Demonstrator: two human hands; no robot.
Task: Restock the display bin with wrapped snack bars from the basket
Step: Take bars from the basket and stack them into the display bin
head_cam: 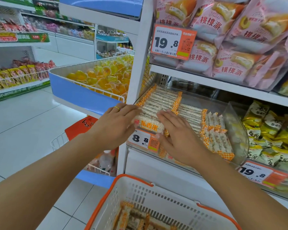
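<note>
Left hand (118, 120) and right hand (176, 130), apart, fingers flat, bracket the snack bars (158, 105) between them, probably squaring the row in the display bin (236, 123).

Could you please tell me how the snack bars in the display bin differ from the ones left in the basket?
The bars in the display bin lie packed in neat rows on the shelf, under the left hand and right hand. The bars in the basket are a small loose pile at the bottom, untouched. The bin holds many more in view. Both have white wrappers with orange checked ends.
</note>
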